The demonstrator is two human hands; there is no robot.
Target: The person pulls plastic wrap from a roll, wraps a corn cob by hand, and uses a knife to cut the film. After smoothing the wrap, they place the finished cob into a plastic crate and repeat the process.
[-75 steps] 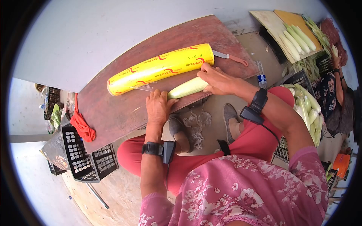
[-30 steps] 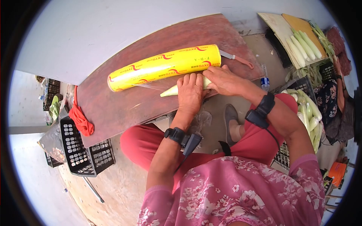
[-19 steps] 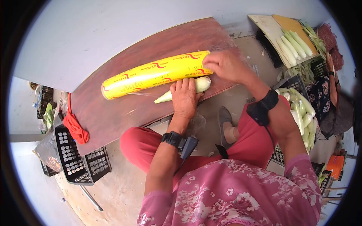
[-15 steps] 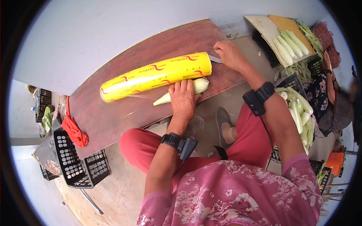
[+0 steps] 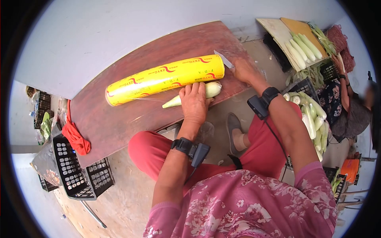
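Observation:
A yellow roll of plastic film [image 5: 164, 79] with red print lies on the reddish-brown board [image 5: 131, 127]. Beside its near edge, my left hand [image 5: 194, 101] is wrapped over a pale green husked corn cob [image 5: 213, 89], whose tapered end points left. Thin clear film stretches between the roll and the cob. My right hand [image 5: 243, 71], at the right edge of the board, is closed on a knife [image 5: 224, 59]. The blade lies just past the right end of the roll, pointing up and left.
Black crates [image 5: 73, 168] and a red cloth [image 5: 75, 135] are at the left. At the right, peeled cobs [image 5: 303, 49] lie on a tilted board near another person [image 5: 349, 115]. A crate holds more cobs [image 5: 315, 123].
My right hand has moved slightly down, and the knife blade has swung from below the hand's left side to point up and left, showing more. My left hand stays on the cob.

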